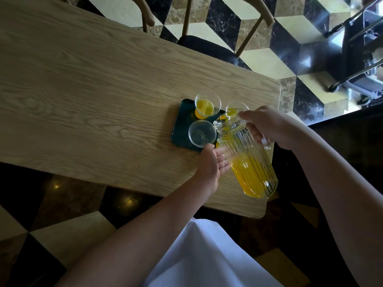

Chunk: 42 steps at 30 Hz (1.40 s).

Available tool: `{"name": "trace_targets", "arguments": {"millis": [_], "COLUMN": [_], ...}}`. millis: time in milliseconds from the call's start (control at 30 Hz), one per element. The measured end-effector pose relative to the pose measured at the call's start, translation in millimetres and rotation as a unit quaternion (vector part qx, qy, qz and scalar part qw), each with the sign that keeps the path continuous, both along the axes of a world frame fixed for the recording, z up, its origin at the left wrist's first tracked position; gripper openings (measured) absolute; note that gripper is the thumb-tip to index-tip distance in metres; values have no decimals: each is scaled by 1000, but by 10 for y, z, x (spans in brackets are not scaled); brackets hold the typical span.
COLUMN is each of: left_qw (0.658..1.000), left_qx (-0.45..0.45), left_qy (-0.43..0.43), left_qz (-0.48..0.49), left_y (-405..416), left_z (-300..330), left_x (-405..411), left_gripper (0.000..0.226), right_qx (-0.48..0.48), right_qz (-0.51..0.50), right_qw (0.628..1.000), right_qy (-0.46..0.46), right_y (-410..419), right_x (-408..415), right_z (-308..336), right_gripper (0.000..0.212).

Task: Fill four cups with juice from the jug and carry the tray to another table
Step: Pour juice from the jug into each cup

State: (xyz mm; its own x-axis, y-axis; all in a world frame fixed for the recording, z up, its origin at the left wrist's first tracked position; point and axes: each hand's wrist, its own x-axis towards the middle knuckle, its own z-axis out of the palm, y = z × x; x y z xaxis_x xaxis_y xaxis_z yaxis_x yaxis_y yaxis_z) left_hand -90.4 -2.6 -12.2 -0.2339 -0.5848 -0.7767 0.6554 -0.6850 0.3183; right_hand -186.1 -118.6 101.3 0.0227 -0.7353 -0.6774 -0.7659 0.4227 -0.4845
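Wooden table (87, 83) fills the left of the view, bare grain all the way across to the dark green tray (180, 129), which sits just beyond the left hand's fingertips. On the tray, the empty cup (202, 133) stands right at those fingertips, nearly touching them, clear glass with nothing in it. Past it, on the tray's far side, well clear of the left fingers, the filled cup (207, 106) holds yellow juice.

The left hand (209, 164) rests at the tray's near edge, thumb up by the empty cup's rim and fingers reaching under the jug. Whether those fingers are curled round anything I cannot tell, since the ribbed glass blurs them.

The jug (246, 154) is tilted, mouth down towards the tray, juice pooled in its lower half near the table edge. A third cup (236, 109) with some yellow in it peeks out just beyond the right thumb, partly behind the jug's mouth.

The right hand (269, 127) is wrapped round the jug's handle, fingers curled tight through it, thumb stretched along the top near the rim.

Far side: a wooden chair (207, 34) on the patterned floor (290, 59).
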Motion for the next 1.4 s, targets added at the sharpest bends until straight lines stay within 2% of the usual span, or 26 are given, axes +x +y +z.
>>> {"name": "trace_targets", "arguments": {"millis": [167,233,333,567,700,867,933,1200,1267,1400], "left_qw": [1000,999,997,992,988,993,991,986,989,989], "left_qx": [-8,17,67,102,126,110,119,142,123,109], "left_qy": [-27,-27,25,62,66,35,46,78,78,93], "left_qz": [-13,-13,23,44,59,32,32,41,40,36], "left_y": [-108,-140,-156,-66,-4,91,95,128,159,215], "left_z": [66,54,30,-49,-90,-180,-201,-253,-231,-195], "left_x": [99,111,112,63,-2,-3,-7,32,33,53], "left_gripper": [64,44,18,17,32,24,21,28,31,57], "right_qx": [0,-2,-2,24,38,58,64,88,89,94], "right_qz": [-3,4,25,26,24,22,25,46,55,53], "right_qw": [1000,1000,999,998,996,994,993,988,987,987], "right_qy": [-4,2,24,58,78,91,96,117,126,119], "right_y": [-64,-70,-50,0,30,56,57,66,71,73], "right_x": [69,101,158,255,278,299,303,378,403,433], "right_z": [38,43,25,-31,-70,-153,-187,-224,-223,-215], "right_gripper": [42,42,44,41,43,43,44,44,44,44]}}
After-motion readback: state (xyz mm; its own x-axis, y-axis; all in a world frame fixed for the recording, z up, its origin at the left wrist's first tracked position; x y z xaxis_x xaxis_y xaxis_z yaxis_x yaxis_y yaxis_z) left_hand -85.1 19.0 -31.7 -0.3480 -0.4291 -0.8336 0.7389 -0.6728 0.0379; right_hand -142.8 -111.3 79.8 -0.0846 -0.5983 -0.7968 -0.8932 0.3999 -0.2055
